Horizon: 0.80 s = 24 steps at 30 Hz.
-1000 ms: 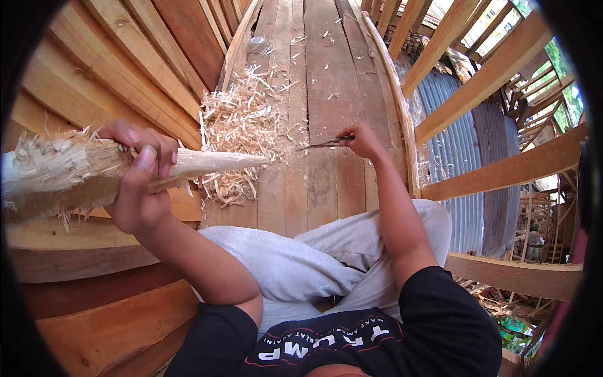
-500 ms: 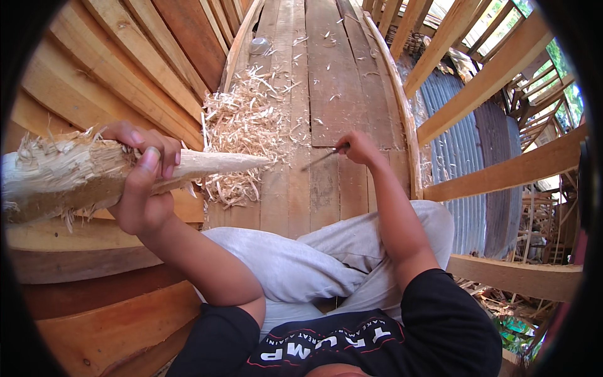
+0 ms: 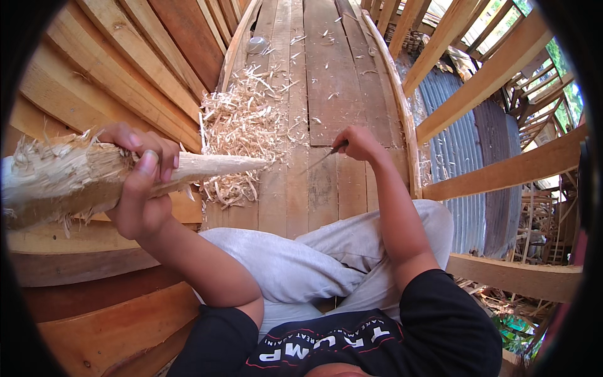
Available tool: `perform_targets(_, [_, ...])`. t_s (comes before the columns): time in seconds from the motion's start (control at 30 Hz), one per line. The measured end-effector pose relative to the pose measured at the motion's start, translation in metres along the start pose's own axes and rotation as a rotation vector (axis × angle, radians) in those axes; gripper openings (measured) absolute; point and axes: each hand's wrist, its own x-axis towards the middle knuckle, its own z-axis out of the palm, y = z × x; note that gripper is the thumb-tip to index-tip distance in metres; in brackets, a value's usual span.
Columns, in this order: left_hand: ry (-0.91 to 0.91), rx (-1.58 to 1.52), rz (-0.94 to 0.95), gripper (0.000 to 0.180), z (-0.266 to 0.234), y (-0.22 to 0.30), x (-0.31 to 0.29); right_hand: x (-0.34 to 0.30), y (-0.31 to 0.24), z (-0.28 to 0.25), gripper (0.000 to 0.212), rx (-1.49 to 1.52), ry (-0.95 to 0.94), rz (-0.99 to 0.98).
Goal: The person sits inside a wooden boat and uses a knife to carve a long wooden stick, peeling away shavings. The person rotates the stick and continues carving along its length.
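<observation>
While the left hand clamps the tapered wooden stake, its point over the shavings, the right hand, apart, is closed on a thin-bladed knife above the plank floor.

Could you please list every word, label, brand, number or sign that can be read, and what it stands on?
Black T-shirt: large white capitals, smaller white lettering and red lines; I won't copy the wording.
Floorboards: a dark mark, too blurred to read as writing.
Pointed wood and thin blade: no lettering visible.
</observation>
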Motion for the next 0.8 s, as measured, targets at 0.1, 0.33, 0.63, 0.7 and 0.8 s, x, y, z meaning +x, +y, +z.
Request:
perform_targets(0.1, [0.024,-0.013,0.011,0.025,0.004,-0.002,0.001,-0.002,0.012,0.014,0.023,0.032,-0.062,0.036])
perform_targets(0.33, [0.035,-0.032,0.037,0.025,0.007,0.0,0.003,-0.008,0.02,-0.001,0.022,0.016,-0.066,0.114])
perform_targets(0.63, [-0.014,-0.012,0.006,0.025,0.002,-0.001,0.001,0.0,-0.007,0.019,0.024,0.257,-0.235,-0.044])
perform_targets(0.7, [-0.006,-0.008,0.005,0.026,0.002,-0.001,0.001,0.0,-0.018,0.037,0.027,0.168,-0.334,-0.119])
perform_targets(0.8, [0.005,-0.006,0.002,0.026,0.002,-0.001,0.0,0.005,-0.011,0.038,0.027,0.063,0.048,0.067])
